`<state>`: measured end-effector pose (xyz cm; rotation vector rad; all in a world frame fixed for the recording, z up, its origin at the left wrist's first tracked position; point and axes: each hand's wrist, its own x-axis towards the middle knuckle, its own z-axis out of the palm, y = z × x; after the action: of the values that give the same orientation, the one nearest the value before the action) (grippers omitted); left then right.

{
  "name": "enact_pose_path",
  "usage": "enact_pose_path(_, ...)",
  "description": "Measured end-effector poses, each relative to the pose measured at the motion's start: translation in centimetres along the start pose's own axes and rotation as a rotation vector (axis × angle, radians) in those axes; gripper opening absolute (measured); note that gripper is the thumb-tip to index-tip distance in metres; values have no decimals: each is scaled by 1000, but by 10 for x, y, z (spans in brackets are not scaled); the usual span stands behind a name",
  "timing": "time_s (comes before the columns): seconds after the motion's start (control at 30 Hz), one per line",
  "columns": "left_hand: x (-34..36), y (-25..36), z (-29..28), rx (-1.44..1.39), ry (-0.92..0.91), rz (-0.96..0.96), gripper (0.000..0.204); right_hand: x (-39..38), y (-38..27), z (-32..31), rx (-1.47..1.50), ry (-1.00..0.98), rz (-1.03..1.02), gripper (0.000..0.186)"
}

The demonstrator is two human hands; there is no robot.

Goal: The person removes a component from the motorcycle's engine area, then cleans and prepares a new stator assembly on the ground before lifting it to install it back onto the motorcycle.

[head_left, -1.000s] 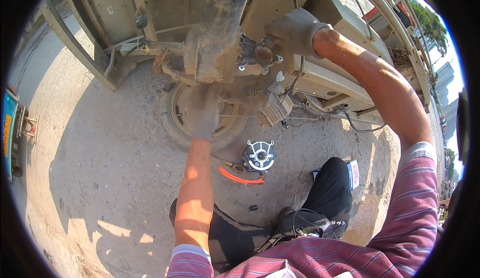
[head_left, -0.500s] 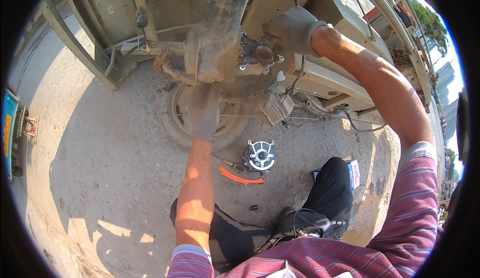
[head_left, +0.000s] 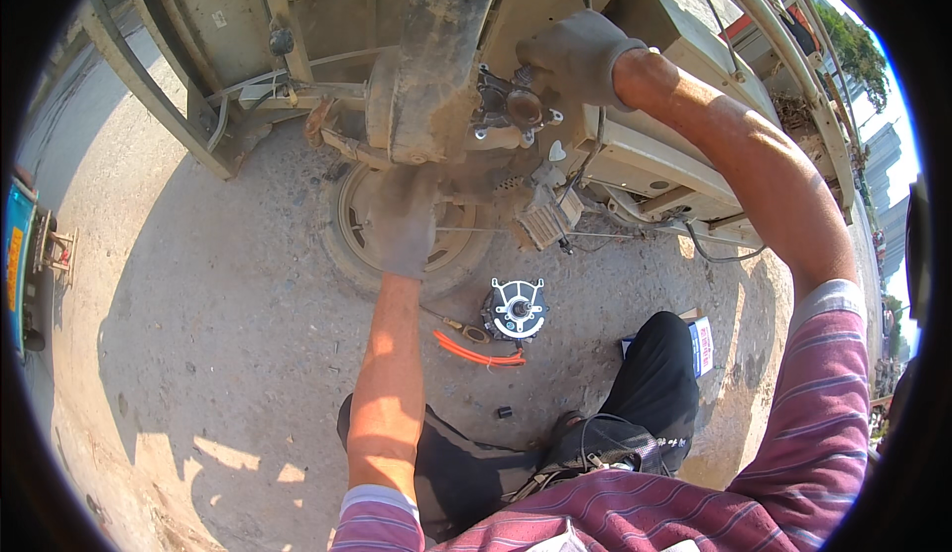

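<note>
My left hand (head_left: 402,220), in a dirty grey glove, reaches to the underside of the dusty metal housing (head_left: 436,76); its fingers are dark and indistinct there. My right hand (head_left: 570,61), also gloved, is curled closed at the top of a dark metal bracket (head_left: 511,111) with silver lugs and a round rusty centre, beside the housing; what its fingers hold is hidden. A black motor-like unit (head_left: 518,310) with a silver plate and shaft lies on the ground below, with bright orange cables (head_left: 476,352) and a brass-coloured fitting (head_left: 471,334).
The tipped vehicle frame (head_left: 664,155) spans the top, with a tyre (head_left: 347,254) under it and a finned part (head_left: 545,220) hanging. A box (head_left: 701,344) is by my right knee, a small black cylinder (head_left: 504,412) on the ground, a blue vehicle (head_left: 20,254) far left.
My right hand has shifted slightly left and up along the bracket. My left hand and the parts on the ground are unchanged.
</note>
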<state>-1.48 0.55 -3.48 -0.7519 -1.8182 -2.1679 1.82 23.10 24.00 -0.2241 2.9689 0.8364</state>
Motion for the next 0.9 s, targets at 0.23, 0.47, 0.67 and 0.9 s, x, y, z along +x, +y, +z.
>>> enact_pose_path(0.23, 0, -2, 1, 21, 11, 11, 24, -1, -1, -3, 4, -23, 14, 25)
enact_pose_path(0.47, -1, -4, 0, 12, -2, -31, 25, -5, 1, 3, 48, 48, -24, 23)
enact_pose_path(0.67, -1, -7, -1, 53, 3, -1, 24, -5, -3, 3, 31, 20, -28, 22)
enact_pose_path(0.9, 0, -2, 0, -11, -2, -55, 26, -5, -8, 2, 5, 32, -50, 20)
